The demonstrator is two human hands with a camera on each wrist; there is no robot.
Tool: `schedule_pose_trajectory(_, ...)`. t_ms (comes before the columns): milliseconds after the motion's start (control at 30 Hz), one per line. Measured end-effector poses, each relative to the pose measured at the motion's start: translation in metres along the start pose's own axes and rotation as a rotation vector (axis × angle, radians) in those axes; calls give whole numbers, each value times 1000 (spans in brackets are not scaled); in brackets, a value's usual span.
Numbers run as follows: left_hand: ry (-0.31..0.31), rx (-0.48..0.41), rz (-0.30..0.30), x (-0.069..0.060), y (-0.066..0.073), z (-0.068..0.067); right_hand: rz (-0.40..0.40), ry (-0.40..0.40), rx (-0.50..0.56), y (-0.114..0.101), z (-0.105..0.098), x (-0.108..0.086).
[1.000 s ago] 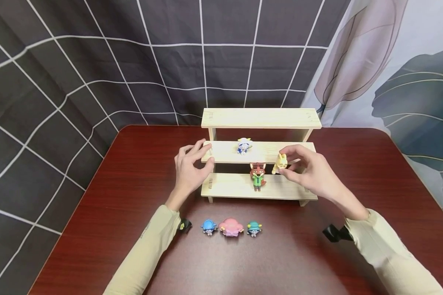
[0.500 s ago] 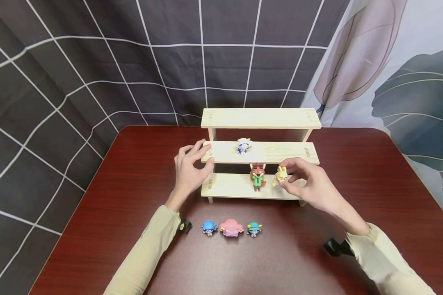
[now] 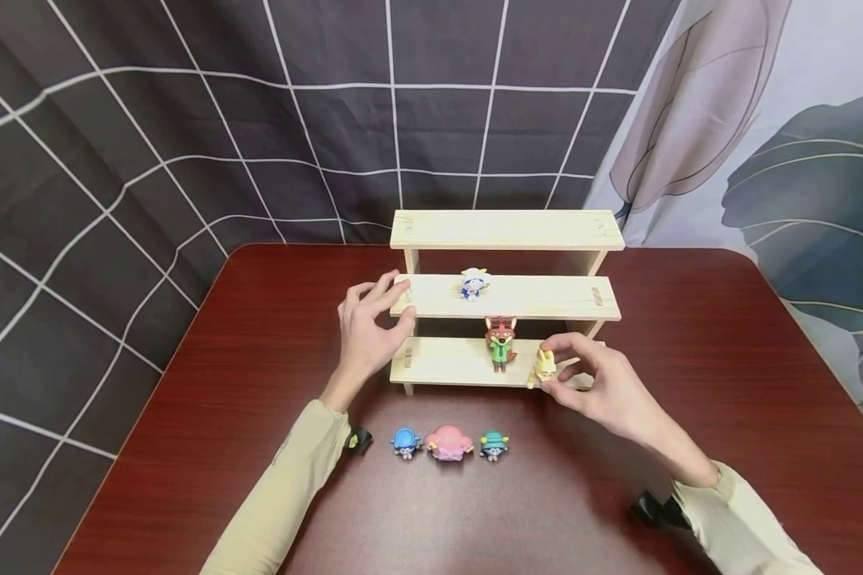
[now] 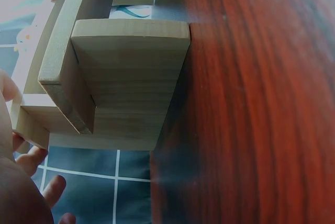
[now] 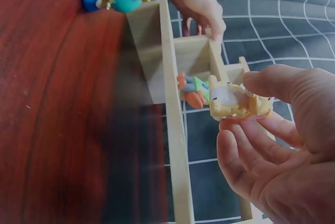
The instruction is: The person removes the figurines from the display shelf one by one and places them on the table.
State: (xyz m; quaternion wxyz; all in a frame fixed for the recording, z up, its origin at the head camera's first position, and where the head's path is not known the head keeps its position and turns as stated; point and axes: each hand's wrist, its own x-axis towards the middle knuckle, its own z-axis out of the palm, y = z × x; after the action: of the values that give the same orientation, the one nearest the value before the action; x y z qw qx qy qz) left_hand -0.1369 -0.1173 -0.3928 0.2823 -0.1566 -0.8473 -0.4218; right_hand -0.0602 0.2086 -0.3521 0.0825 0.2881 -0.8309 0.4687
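My right hand [image 3: 607, 387] pinches a small yellow long-eared figurine [image 3: 544, 366] between thumb and fingertips. It hangs by the front edge of the bottom step of a three-tier wooden display stand [image 3: 446, 363], right of a fox figurine [image 3: 500, 351] in a green shirt. In the right wrist view the yellow figurine [image 5: 238, 101] is seen from its underside, apart from the step's board. My left hand [image 3: 371, 329] grips the left end of the stand's middle step, thumb at the front and fingers behind; in the left wrist view the stand's end panel [image 4: 131, 62] fills the middle.
A white and blue figurine [image 3: 472, 285] sits on the middle step. In front of the stand, a blue-hatted figurine [image 3: 406, 442], a pink figurine [image 3: 449, 443] and a green-hatted figurine [image 3: 494, 445] lie in a row on the reddish-brown table [image 3: 273, 335]. A dark gridded curtain [image 3: 331, 120] hangs behind.
My right hand has lowered the yellow figurine from middle-step height to the bottom step's front edge, drawing it toward me. The left hand keeps its place on the stand.
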Motion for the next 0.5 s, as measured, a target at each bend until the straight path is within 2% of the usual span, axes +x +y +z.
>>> schedule_pose_trajectory(300, 1, -5, 1, 0, -1, 1, 26, -4, 16, -1, 6, -11)
schedule_pose_trajectory(500, -5, 2, -3, 0, -1, 0, 9, -20, 12, 0, 12, -21)
